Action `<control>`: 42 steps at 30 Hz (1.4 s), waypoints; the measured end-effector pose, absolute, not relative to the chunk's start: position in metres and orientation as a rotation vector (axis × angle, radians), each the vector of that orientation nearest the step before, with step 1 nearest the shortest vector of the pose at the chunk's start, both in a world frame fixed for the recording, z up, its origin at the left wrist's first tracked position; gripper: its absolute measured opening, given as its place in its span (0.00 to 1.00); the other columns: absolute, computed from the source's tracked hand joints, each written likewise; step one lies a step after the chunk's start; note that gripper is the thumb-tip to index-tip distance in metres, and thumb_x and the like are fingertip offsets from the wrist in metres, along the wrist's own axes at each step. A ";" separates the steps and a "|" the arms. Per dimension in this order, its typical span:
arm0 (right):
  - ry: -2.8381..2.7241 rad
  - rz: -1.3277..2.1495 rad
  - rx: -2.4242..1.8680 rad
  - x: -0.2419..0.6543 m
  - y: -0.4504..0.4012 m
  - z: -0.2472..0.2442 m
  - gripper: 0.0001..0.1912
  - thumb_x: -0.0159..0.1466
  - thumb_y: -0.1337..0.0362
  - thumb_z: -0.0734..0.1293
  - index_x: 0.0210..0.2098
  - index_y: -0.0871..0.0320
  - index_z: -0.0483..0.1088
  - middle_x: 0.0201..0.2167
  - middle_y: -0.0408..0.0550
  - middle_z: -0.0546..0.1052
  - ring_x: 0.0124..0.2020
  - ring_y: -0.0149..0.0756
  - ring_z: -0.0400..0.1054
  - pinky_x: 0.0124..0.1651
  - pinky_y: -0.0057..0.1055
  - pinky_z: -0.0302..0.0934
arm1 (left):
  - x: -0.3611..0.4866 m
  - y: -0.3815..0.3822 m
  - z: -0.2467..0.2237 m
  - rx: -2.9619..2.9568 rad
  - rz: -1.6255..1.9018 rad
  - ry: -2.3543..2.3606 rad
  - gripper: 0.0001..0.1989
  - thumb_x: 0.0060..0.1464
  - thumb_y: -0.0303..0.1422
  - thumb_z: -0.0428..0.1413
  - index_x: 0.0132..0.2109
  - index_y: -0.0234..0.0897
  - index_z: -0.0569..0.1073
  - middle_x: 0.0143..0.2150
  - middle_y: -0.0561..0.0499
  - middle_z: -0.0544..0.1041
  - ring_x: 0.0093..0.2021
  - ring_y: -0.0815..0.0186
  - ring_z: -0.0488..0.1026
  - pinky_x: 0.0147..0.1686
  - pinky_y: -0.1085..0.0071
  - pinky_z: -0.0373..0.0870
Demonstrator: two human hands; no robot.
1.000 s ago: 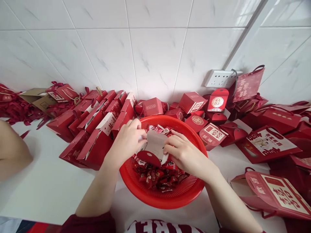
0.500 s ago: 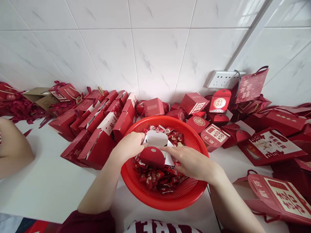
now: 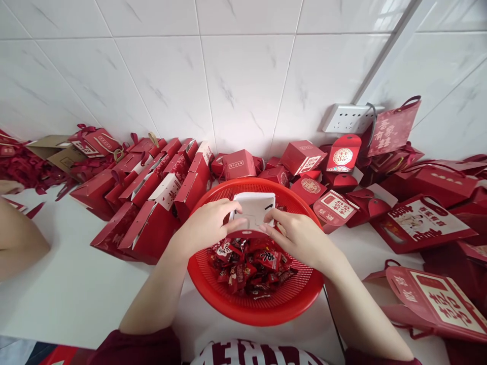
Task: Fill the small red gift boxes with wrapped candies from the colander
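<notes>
Over the red plastic basket (image 3: 201, 291), a small red paper box (image 3: 254, 205) with a white inside is held between my two hands. Its open top faces me, and a white flap stands up at the back. My left hand (image 3: 211, 223) grips the left side, thumb on the inner edge. On the right side, my right hand (image 3: 294, 233) pinches the rim between thumb and fingers. Wrapped red candies (image 3: 247, 274) lie heaped in the basket below the box. What is inside the box I cannot make out.
Rows of red gift boxes (image 3: 150, 228) stand to the left on the white table (image 3: 76, 284). More red boxes (image 3: 335, 208) and gift bags (image 3: 429, 223) crowd the right. A power strip (image 3: 348, 119) sits against the tiled wall. Another person's arm (image 3: 21, 238) reaches in at the left edge.
The box has tilted, its front flap lowered and its white back flap more upright. My right hand has shifted from reaching across the opening to pinching the right side.
</notes>
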State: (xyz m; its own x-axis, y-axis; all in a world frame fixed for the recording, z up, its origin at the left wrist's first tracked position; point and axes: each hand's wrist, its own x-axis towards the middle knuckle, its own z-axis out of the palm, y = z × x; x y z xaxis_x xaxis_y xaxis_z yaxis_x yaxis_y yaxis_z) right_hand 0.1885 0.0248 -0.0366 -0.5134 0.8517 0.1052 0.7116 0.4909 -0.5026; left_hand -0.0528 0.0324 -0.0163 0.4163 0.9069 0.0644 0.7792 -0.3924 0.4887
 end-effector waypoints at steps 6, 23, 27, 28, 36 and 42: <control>-2.406 0.584 -1.268 0.189 0.030 -0.046 0.19 0.68 0.50 0.65 0.51 0.55 0.63 0.45 0.50 0.78 0.38 0.41 0.73 0.41 0.36 0.63 | -0.060 0.030 -0.013 2.209 0.266 1.469 0.38 0.48 0.56 0.62 0.62 0.48 0.63 0.58 0.49 0.72 0.49 0.54 0.74 0.40 0.65 0.69; -2.722 0.490 -1.286 0.186 0.036 -0.054 0.14 0.68 0.53 0.67 0.45 0.58 0.73 0.38 0.50 0.79 0.39 0.47 0.75 0.38 0.37 0.62 | -0.052 0.043 -0.035 2.239 0.214 1.442 0.13 0.50 0.40 0.64 0.40 0.40 0.75 0.43 0.49 0.77 0.43 0.57 0.75 0.36 0.67 0.69; -2.790 0.450 -1.223 0.184 0.035 -0.055 0.12 0.68 0.56 0.67 0.43 0.58 0.73 0.36 0.48 0.78 0.35 0.43 0.74 0.35 0.35 0.59 | -0.047 0.040 -0.027 2.085 0.467 1.494 0.12 0.57 0.43 0.58 0.39 0.39 0.76 0.36 0.51 0.79 0.36 0.60 0.76 0.33 0.67 0.70; -2.777 0.407 -1.219 0.184 0.036 -0.055 0.10 0.68 0.57 0.67 0.42 0.58 0.72 0.36 0.48 0.77 0.34 0.41 0.73 0.34 0.34 0.58 | -0.047 0.039 -0.024 2.036 0.519 1.502 0.12 0.58 0.43 0.57 0.40 0.39 0.76 0.35 0.52 0.80 0.35 0.60 0.77 0.33 0.68 0.70; -2.634 0.045 -1.058 0.186 0.043 -0.052 0.06 0.69 0.62 0.66 0.40 0.60 0.70 0.38 0.49 0.74 0.38 0.41 0.69 0.40 0.36 0.61 | -0.053 0.037 -0.017 1.857 0.766 1.577 0.09 0.57 0.34 0.55 0.30 0.37 0.75 0.27 0.53 0.79 0.29 0.64 0.76 0.31 0.70 0.70; -2.506 -0.130 -0.951 0.187 0.041 -0.051 0.10 0.72 0.68 0.60 0.36 0.60 0.70 0.34 0.50 0.72 0.35 0.39 0.64 0.39 0.35 0.60 | -0.057 0.035 -0.015 1.796 0.698 1.598 0.12 0.54 0.31 0.54 0.43 0.41 0.80 0.22 0.56 0.75 0.24 0.67 0.72 0.25 0.72 0.65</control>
State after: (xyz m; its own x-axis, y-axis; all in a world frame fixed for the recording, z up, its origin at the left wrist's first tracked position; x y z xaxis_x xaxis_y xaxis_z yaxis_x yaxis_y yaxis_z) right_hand 0.1866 0.0410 -0.0508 -0.6587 0.6064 0.4453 0.6493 0.7572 -0.0707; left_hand -0.0570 0.0354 -0.0147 0.1254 0.9919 -0.0194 0.6595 -0.0687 0.7486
